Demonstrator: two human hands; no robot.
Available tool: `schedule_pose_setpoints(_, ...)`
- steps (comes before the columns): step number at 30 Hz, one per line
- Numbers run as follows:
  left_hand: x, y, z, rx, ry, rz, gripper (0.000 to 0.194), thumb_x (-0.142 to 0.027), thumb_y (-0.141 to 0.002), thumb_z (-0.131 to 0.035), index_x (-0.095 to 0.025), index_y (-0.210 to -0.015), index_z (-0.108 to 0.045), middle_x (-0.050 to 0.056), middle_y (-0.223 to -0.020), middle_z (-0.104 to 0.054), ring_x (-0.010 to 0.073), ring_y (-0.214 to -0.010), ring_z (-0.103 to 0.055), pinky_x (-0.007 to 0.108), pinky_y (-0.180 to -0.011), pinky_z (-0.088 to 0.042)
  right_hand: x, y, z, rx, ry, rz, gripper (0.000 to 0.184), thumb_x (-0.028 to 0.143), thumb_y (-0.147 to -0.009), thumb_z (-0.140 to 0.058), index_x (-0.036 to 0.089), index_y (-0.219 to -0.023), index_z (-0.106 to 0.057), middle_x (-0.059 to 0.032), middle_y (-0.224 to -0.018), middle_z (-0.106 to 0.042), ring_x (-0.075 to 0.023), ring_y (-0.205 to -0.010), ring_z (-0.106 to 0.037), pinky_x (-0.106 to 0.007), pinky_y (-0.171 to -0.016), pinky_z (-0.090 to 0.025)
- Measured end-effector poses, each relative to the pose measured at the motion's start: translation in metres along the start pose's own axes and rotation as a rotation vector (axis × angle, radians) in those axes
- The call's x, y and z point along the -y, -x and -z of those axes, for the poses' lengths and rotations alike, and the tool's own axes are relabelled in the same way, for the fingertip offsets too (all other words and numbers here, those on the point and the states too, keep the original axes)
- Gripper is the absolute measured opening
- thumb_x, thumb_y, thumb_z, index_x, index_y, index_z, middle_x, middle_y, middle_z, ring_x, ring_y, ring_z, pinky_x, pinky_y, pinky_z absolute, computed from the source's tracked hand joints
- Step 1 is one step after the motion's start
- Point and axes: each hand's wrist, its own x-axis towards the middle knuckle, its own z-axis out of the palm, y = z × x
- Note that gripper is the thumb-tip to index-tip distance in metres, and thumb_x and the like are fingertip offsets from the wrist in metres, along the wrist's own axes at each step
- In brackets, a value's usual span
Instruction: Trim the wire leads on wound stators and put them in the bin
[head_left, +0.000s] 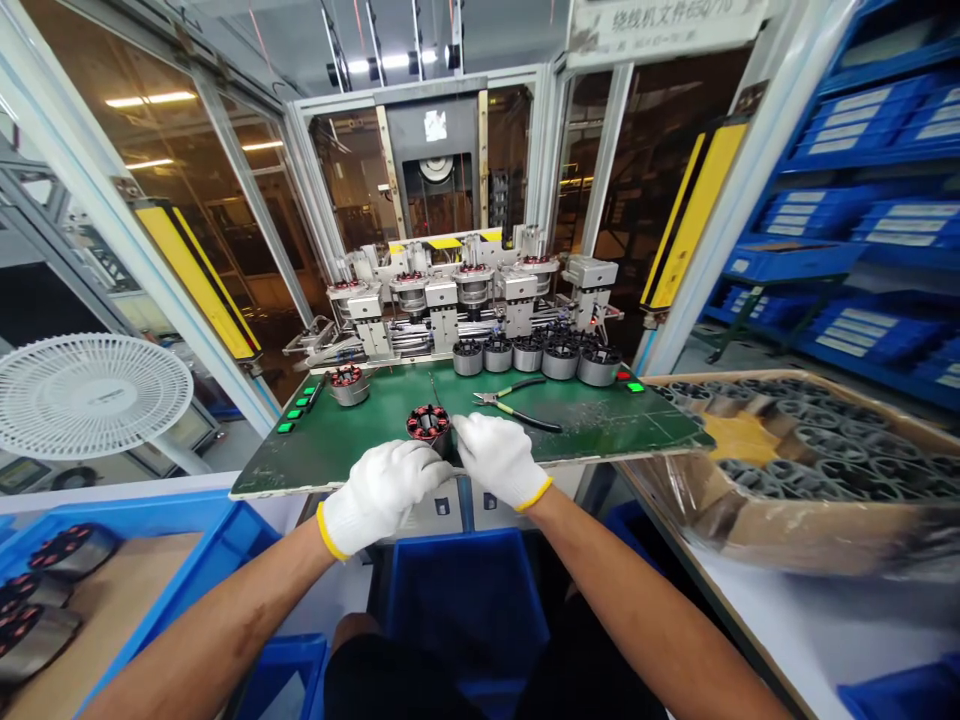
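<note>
A motor stator [428,424] with black slots and red-brown copper windings stands on the green worktop [375,400] near its front edge. My left hand [385,488], in a white knit glove with a yellow cuff, is closed around the stator's near side and hides much of its wall. My right hand [501,455], gloved alike, has its fingers pinched together close against the stator's right side; whatever they grip is too small to make out. Beyond the right hand lie wire cutters [517,409] with green and black handles. Another wound stator [349,386] stands at the worktop's left.
Several unwound stators [527,354] line the worktop's back right, before the winding machine [442,300]. Yellow guards [196,280] flank it. A carton [810,520] of grey cores is at right, a blue tray [161,520] with wound stators at left, beside a white fan [90,395].
</note>
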Motion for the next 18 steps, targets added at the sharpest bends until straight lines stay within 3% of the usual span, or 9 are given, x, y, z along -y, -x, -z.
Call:
schedule_pose_setpoints(4, 0.005, -0.002, -0.001, -0.199, 0.311, 0.285, 0.031, -0.019, -0.087, -0.038, -0.022, -0.103, -0.065, 0.004, -0.094, -0.071, 0.016, -0.084, -0.065, 0.028, -0.077, -0.051, 0.0, 0.001, 0.003, 0.026, 0.008, 0.005, 0.031, 0.028, -0.093, -0.032, 0.021, -0.114, -0.054, -0.0081, -0.089, -0.062, -0.0216, -0.077, -0.06, -0.029, -0.06, -0.033)
schedule_pose_setpoints(7, 0.01, -0.016, 0.01, -0.237, 0.539, 0.507, 0.029, -0.025, -0.089, -0.04, -0.022, -0.101, -0.066, 0.0, -0.09, -0.072, 0.0134, -0.079, -0.066, 0.024, -0.073, -0.051, 0.004, 0.006, 0.007, 0.075, 0.014, 0.034, 0.03, 0.028, -0.093, -0.031, 0.019, -0.109, -0.055, -0.0098, -0.087, -0.062, -0.0232, -0.077, -0.061, -0.03, -0.06, -0.037)
schedule_pose_setpoints(10, 0.015, -0.041, 0.024, -0.193, 0.551, 0.586, 0.027, -0.03, -0.086, -0.043, -0.023, -0.098, -0.067, 0.0, -0.09, -0.073, 0.016, -0.082, -0.065, 0.026, -0.073, -0.051, 0.018, 0.014, 0.007, 0.105, 0.025, 0.017, 0.027, 0.022, -0.092, -0.03, 0.018, -0.101, -0.055, -0.011, -0.082, -0.062, -0.0249, -0.073, -0.063, -0.032, -0.059, -0.04)
schedule_pose_setpoints(15, 0.015, -0.087, 0.032, -0.009, 0.327, 0.607, 0.027, -0.027, -0.078, -0.048, -0.027, -0.092, -0.071, 0.002, -0.094, -0.073, 0.0243, -0.088, -0.065, 0.034, -0.072, -0.05, 0.046, 0.022, -0.001, 0.114, 0.028, -0.029, 0.022, 0.015, -0.087, -0.034, 0.015, -0.095, -0.054, -0.0131, -0.077, -0.061, -0.0283, -0.072, -0.064, -0.036, -0.058, -0.045)
schedule_pose_setpoints(18, 0.02, -0.095, 0.031, 0.082, 0.369, 0.543, 0.026, -0.023, -0.075, -0.05, -0.026, -0.09, -0.072, 0.0, -0.089, -0.073, 0.021, -0.082, -0.065, 0.03, -0.068, -0.049, 0.049, 0.022, 0.0, 0.126, -0.003, -0.052, 0.022, 0.016, -0.087, -0.035, 0.014, -0.098, -0.054, -0.013, -0.077, -0.062, -0.0277, -0.073, -0.064, -0.036, -0.06, -0.046)
